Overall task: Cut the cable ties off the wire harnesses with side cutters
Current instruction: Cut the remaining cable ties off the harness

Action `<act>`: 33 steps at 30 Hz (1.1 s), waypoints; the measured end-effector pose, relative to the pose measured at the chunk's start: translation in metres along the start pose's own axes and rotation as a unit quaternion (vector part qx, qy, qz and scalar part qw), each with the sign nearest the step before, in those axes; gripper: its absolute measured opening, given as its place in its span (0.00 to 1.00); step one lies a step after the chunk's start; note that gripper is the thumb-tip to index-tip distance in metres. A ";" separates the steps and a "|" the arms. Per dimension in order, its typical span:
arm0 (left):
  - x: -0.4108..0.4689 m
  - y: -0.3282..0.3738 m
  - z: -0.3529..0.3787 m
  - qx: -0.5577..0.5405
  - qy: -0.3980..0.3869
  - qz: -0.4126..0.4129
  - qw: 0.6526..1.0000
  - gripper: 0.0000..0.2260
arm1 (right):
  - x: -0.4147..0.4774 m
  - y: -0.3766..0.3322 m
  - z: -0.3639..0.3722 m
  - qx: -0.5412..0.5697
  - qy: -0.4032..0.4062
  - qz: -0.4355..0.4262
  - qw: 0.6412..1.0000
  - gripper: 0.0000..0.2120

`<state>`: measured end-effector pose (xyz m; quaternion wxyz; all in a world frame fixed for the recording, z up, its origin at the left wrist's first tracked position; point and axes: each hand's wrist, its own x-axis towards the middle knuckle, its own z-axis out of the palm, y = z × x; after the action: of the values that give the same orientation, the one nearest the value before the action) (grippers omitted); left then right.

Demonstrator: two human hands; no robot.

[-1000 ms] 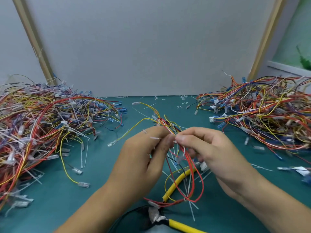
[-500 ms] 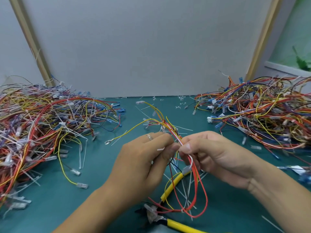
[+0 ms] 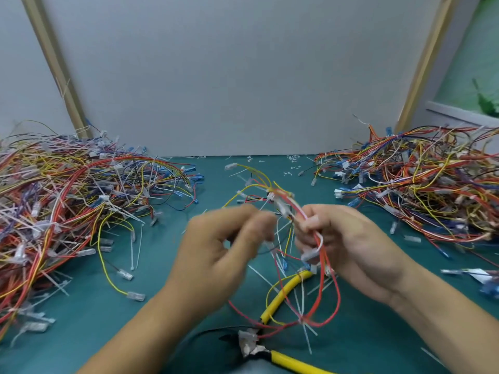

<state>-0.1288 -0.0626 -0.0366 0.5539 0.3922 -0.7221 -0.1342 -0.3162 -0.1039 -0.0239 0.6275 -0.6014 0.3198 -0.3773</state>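
My right hand [image 3: 348, 244] grips a small wire harness [image 3: 323, 290] of red, yellow and white wires, which loops down onto the green mat [image 3: 167, 306]. A short way to its left, my left hand [image 3: 224, 249] is blurred by motion. Its thumb and forefinger are curled in a pinch on what looks like a small white cable tie [image 3: 267, 244]. The side cutters [image 3: 294, 361], with yellow handles and a taped head, lie on the mat below both hands, and neither hand touches them.
A large heap of tied wire harnesses [image 3: 67, 201] fills the left of the mat, and another heap [image 3: 421, 190] fills the right. Cut tie scraps [image 3: 291, 168] lie along the back near the grey wall. Loose white ties are scattered around the cutters.
My left hand has pulled away to the left from my right hand, opening a gap between them. My right hand has kept its hold on the harness.
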 end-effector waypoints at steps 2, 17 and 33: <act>0.003 -0.003 -0.004 -0.052 0.071 -0.048 0.995 0.23 | 0.002 -0.003 -0.006 0.058 0.011 -0.008 0.998 0.06; 0.004 -0.003 0.012 -0.169 -0.098 -0.202 0.960 0.13 | 0.002 0.002 -0.001 0.247 -0.134 -0.030 0.959 0.08; 0.014 -0.010 0.001 -0.269 0.035 -0.337 0.902 0.11 | -0.024 0.005 0.028 -0.434 0.178 -0.233 0.852 0.09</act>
<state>-0.1270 -0.0795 -0.0339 0.5848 0.4526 -0.4639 -0.4878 -0.3037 -0.0690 -0.0284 0.1281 -0.7922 0.4075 -0.4359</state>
